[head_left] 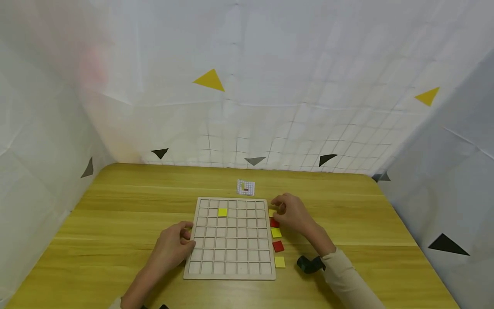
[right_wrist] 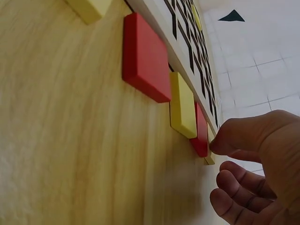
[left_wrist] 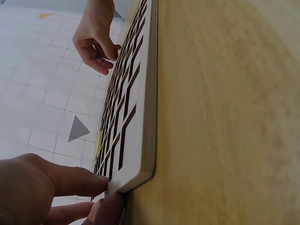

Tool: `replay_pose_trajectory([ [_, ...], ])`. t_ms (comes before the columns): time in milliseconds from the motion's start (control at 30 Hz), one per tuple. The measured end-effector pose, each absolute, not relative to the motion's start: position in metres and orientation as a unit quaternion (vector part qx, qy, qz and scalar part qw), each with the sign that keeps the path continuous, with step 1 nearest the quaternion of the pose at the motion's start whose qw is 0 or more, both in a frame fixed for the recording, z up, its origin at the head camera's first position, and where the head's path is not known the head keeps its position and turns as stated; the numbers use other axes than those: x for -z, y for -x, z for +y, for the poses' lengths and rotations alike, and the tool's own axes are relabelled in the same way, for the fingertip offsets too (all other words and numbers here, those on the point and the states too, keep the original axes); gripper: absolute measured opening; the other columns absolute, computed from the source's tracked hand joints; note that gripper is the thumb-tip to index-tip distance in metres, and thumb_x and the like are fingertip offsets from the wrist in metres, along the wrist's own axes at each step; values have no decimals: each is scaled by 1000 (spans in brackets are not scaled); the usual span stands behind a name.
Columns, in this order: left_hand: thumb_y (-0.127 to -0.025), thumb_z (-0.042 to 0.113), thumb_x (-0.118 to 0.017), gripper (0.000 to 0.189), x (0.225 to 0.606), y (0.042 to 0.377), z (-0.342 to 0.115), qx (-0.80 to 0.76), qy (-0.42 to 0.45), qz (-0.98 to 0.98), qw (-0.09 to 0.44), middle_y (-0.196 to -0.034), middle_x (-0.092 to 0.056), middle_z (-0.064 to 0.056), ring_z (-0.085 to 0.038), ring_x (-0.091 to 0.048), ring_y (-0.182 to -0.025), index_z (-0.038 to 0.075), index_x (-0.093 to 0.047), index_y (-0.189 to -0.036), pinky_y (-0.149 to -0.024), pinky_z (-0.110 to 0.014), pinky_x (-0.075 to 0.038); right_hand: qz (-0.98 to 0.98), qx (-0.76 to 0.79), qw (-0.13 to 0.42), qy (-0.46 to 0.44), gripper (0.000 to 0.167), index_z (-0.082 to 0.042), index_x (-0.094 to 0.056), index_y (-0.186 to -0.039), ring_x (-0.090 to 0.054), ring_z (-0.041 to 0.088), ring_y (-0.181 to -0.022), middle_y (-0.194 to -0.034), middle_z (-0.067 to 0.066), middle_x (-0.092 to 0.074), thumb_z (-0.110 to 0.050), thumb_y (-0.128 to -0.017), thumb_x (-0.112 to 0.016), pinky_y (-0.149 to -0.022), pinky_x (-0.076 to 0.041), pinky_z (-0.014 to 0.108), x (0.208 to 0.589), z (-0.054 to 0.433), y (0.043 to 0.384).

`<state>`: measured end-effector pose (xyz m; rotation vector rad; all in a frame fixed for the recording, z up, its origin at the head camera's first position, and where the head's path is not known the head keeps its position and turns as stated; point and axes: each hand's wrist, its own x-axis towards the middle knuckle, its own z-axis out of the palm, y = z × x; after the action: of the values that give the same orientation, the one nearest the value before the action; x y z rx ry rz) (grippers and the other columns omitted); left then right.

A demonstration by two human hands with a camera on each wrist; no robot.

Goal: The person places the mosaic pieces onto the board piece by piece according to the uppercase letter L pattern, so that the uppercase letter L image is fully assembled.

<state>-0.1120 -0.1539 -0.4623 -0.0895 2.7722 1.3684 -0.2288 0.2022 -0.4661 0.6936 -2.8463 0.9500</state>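
A pale wooden grid board (head_left: 185, 275) lies on the table, with one yellow tile (head_left: 222, 212) in a cell of its upper part. My left hand (head_left: 170, 249) grips the board's left edge, its fingertips (left_wrist: 101, 185) against the rim in the left wrist view. Along the board's right side lies a column of loose square tiles. My right hand (head_left: 295, 214) hovers over the far end of that column, thumb and fingers apart. It partly covers the farthest yellow tile (head_left: 272, 213) and a red tile (head_left: 274, 224). No tile shows between its fingers.
Nearer along the column lie a yellow tile (head_left: 276, 232), a red tile (head_left: 278, 246) and another yellow tile (head_left: 279, 262). Beyond the board lies a small printed grid card (head_left: 245, 187). White sheeting (head_left: 270, 128) with triangles stands behind the wooden table (head_left: 135, 189).
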Motion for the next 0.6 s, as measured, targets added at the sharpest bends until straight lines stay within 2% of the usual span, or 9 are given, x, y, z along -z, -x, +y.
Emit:
replay_pose_trajectory([
  [267,-79,0,-73,46,463,112,-153,-440,30,897,23,-88,-60,-4,-14,-62,-76,-4,-63,-124,-63,-28,-51,-924,-308,36,-225,24,-4,-74,-103,-59,17,-79,-94,4,-64,-2,-79,-75,-70,-51,35,468,205,230],
  [600,-79,0,-74,46,464,114,-153,-435,27,900,18,-87,-60,-4,-13,-62,-76,-4,-64,-124,-64,-28,-51,-927,-302,26,-222,27,-4,-74,-104,-55,19,-76,-92,5,-62,-5,-77,-79,-67,-48,34,466,206,228],
])
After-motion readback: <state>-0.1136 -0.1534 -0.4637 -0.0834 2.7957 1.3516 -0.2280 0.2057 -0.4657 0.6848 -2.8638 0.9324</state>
